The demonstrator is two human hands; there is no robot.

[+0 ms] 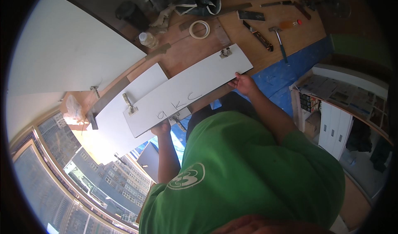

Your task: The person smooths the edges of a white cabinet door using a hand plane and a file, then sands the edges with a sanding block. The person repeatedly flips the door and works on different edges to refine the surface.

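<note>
A long, narrow white cabinet door [188,85] with dark handwriting on it lies slantwise across my front. Two metal hinges are fixed to it: one hinge [129,106] near its left end and another hinge [225,52] near its far right corner. My left hand [161,128] grips the near edge toward the left, its fingers partly hidden under the board. At the right end, my right hand [244,85] pinches the edge with the thumb on top. Partly covered by this door is a second white panel [151,78], and a further hinge [178,122] shows beside my left hand.
On the wooden workbench [306,29] are a tape roll [200,29], a clear bottle [148,39], a utility knife [258,36], a hammer [279,42] and a small orange bottle [289,24]. Blue sheeting [273,85] hangs below. White cabinets [331,126] stand right; windows [45,180] lie left.
</note>
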